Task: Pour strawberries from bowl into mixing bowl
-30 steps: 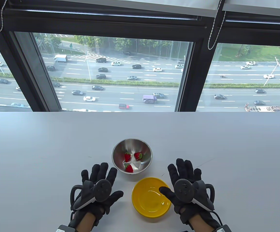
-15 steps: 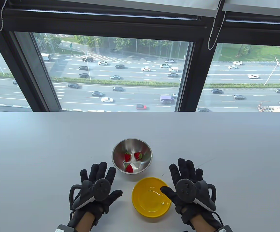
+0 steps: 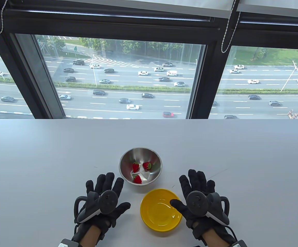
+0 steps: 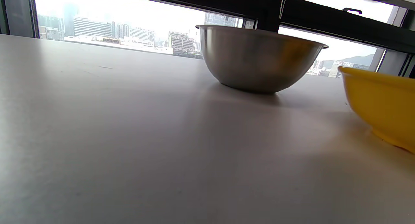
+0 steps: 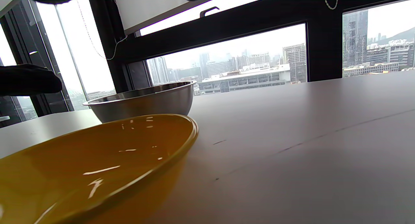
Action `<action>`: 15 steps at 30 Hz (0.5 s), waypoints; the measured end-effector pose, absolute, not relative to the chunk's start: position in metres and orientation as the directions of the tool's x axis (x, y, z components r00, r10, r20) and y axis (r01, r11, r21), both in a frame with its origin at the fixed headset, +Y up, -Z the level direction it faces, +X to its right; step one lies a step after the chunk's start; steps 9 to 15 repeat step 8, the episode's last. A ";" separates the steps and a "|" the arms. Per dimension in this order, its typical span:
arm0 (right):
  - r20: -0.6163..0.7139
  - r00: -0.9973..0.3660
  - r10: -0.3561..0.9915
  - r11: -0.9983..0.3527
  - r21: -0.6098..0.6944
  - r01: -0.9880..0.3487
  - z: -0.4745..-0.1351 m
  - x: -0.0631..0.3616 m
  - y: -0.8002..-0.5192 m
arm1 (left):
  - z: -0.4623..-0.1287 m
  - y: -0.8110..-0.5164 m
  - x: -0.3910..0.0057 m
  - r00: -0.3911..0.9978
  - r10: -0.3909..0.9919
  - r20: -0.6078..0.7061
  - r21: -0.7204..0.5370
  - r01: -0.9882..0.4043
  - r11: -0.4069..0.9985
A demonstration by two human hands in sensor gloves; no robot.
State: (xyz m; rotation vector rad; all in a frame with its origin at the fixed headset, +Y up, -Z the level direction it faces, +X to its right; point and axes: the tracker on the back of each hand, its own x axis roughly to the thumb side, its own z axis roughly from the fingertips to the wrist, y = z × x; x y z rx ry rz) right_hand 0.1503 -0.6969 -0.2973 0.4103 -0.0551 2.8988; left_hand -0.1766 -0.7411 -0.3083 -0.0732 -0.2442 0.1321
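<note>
Three strawberries [image 3: 139, 171] lie in the steel mixing bowl [image 3: 140, 157] on the worktop [image 3: 48, 159]. The yellow bowl [image 3: 151, 218] sits just nearer. The left hand [image 3: 101, 203] lies spread wide, holding nothing (likewise the right hand [image 3: 198, 200], thumb over the yellow rim).

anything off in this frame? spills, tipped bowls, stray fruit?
Nothing stands out. The three red strawberries lie inside the round steel mixing bowl, which sits upright. The shallow yellow plastic bowl is upright and empty. No fruit on the white table. Left hand lies flat; right hand has its thumb over the yellow rim.
</note>
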 end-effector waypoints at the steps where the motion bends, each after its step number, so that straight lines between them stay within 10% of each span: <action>1: 0.278 -0.938 0.206 -0.976 -0.007 -0.217 -0.297 0.150 -0.697 | -0.308 -0.741 -0.176 0.962 0.140 0.236 -0.091 -0.121 0.988; 15: 0.272 -0.939 0.212 -0.975 -0.001 -0.220 -0.297 0.151 -0.697 | -0.308 -0.743 -0.177 0.962 0.144 0.231 -0.101 -0.124 0.987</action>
